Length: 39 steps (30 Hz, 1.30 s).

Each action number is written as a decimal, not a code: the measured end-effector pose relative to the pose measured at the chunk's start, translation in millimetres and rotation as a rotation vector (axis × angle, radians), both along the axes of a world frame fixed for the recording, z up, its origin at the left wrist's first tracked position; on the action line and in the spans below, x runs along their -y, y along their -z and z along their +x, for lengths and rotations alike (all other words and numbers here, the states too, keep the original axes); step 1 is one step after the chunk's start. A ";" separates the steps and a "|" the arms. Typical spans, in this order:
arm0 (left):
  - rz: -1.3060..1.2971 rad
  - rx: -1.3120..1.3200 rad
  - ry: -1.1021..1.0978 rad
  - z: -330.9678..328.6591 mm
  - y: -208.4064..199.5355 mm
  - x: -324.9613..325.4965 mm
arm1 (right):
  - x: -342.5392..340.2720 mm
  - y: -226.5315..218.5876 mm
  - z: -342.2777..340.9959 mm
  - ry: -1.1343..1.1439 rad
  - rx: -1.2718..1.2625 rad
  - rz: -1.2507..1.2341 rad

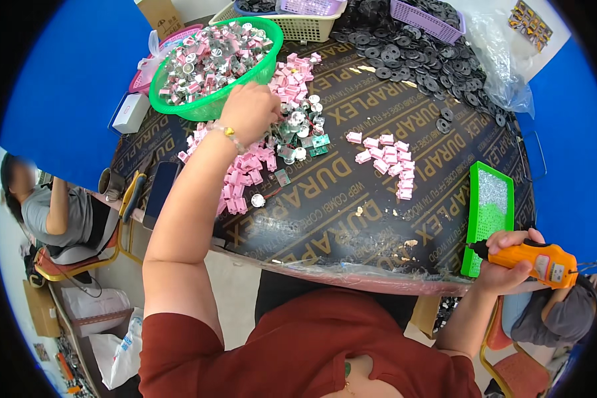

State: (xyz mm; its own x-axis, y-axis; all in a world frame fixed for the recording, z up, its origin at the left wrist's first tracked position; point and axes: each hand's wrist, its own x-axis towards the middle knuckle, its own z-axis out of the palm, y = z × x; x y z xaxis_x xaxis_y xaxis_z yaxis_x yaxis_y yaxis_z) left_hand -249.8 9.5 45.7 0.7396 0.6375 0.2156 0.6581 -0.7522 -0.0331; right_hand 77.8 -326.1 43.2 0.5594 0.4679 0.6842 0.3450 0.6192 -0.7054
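My left hand (pixel 253 109) reaches over the heap in front of the green basket, its fingers curled down and their tips hidden. Whatever they pinch, if anything, does not show. Beside it lie small clear-and-white parts (pixel 298 123) with round caps, some with green circuit boards (pixel 320 140). Pink plastic housings (pixel 245 174) spread around the wrist. At the right edge of the table my right hand (pixel 504 262) is closed around an orange electric screwdriver (pixel 534 260), its black tip pointing left above a green tray (pixel 491 219) of small shiny pieces.
A round green basket (pixel 212 105) full of mixed parts stands at the back left. Several pink housings (pixel 390 158) form a cluster mid-table. Black discs (pixel 418 60) pile up at the back right, near a purple basket (pixel 428 21). A dark phone-like slab (pixel 159 192) lies left; people sit at both sides.
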 end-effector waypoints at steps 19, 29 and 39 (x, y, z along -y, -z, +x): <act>-0.850 0.968 0.024 -0.3 -39.7 46.3 | 6.0 0.9 -5.1 0.060 -0.034 -0.008; -1.735 0.668 0.165 68.1 33.4 147.3 | -1.7 2.5 -13.5 0.036 -0.119 -0.049; -0.663 0.514 0.259 128.6 35.4 169.3 | 1.0 -8.7 35.0 0.071 -0.099 0.035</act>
